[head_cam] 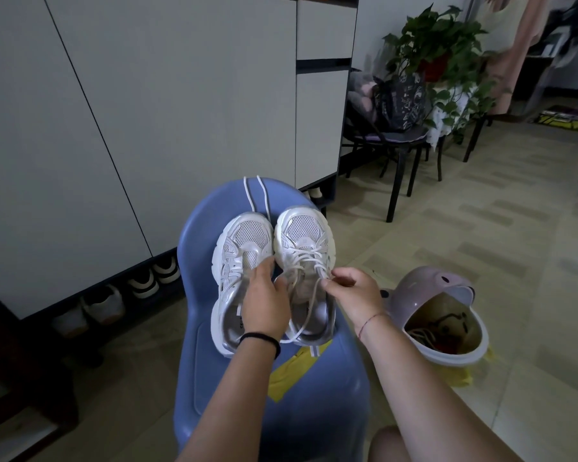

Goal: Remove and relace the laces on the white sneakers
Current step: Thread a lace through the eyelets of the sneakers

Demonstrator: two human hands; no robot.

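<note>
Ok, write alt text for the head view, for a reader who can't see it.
A person's right hand pinches the lace of the laced white sneaker, while the left hand rests on the unlaced sneaker beside it. Both sit on a blue chair, a loose lace lying beyond the toes.

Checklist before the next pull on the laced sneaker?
1. Right hand pinches the lace end: ok.
2. Left hand steadies the pair: rests on them, grip cannot tell.
3. Bare sneaker has no lace in it: ok.
4. Loose lace lies on the chair beyond the toes, away from the hands: ok.
5. Laced sneaker emptied: not ok, lace crosses most eyelets.
</note>
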